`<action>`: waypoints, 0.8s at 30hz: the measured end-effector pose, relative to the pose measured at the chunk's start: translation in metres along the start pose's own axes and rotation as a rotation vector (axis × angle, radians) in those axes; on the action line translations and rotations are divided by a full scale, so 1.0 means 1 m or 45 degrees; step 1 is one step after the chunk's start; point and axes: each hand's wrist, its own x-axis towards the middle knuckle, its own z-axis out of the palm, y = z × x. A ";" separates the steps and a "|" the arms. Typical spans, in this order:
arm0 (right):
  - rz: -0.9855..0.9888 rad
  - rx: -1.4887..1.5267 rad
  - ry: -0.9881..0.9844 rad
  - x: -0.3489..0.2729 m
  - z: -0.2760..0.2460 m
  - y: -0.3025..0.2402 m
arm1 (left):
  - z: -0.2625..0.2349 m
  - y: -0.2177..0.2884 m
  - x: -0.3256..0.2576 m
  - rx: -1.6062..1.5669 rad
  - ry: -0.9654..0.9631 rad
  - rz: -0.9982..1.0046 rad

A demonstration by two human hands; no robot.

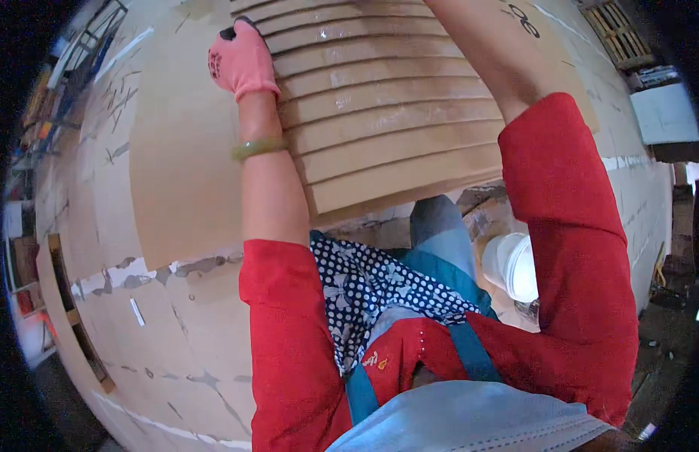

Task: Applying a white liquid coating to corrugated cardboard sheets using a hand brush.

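Observation:
My left hand (244, 62) wears a pink glove with black at the fingers. It looks curled closed at the upper left edge of a fanned row of overlapping brown cardboard sheets (395, 143); what its fingers hold, if anything, is hidden. Shiny wet-looking smears run along the middle of several sheets. My right forearm (492, 53) reaches over the right side of the row and leaves the picture at the top, so the right hand is out of sight. Beneath the row, a larger flat cardboard sheet (180, 166) sticks out to the left.
A white bucket (511, 265) stands beside my legs, below the row's near edge. Worn, taped cardboard (206, 324) covers the surface at lower left. Toward the far right are a wooden pallet (617, 34) and a white box (664, 113); metal racking (82, 56) stands far left.

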 end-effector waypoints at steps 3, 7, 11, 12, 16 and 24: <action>-0.161 -0.126 -0.012 -0.004 0.010 0.009 | 0.003 0.000 0.006 0.040 -0.030 0.012; -0.216 0.271 -0.243 -0.141 0.009 -0.002 | -0.001 -0.034 0.016 0.045 0.066 -0.061; -0.125 0.147 -0.613 -0.260 -0.050 -0.065 | 0.009 -0.012 0.009 -0.034 0.030 -0.040; -0.095 0.178 -0.704 -0.274 -0.057 -0.077 | 0.009 -0.011 0.009 -0.032 0.016 -0.023; -0.086 0.429 -0.664 -0.272 -0.083 -0.081 | 0.016 -0.012 0.015 -0.027 0.066 -0.044; 0.317 0.684 -0.336 -0.291 -0.106 -0.008 | 0.011 -0.011 0.010 -0.131 0.010 0.027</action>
